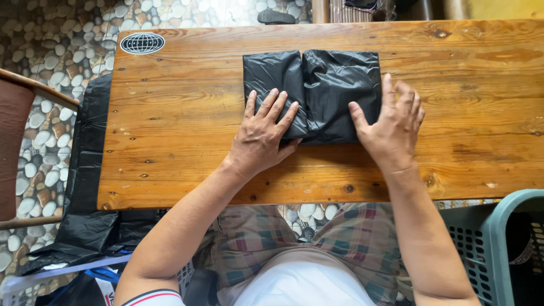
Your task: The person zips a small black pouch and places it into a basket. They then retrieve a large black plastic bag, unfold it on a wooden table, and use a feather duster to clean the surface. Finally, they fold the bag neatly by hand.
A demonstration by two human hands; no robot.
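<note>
A folded black plastic bag (328,85) lies on a long wooden table (181,136), with a crease down its middle. My left hand (263,133) rests flat on the bag's lower left part, fingers spread. My right hand (394,124) presses flat at the bag's right edge, fingers apart, partly on the wood. Neither hand grips anything.
More black plastic sheeting (85,187) hangs off the table's left end onto a pebble floor (51,51). A teal perforated basket (498,243) stands at lower right. A wooden chair (17,141) is at far left. An oval sticker (142,43) sits on the table's far left corner.
</note>
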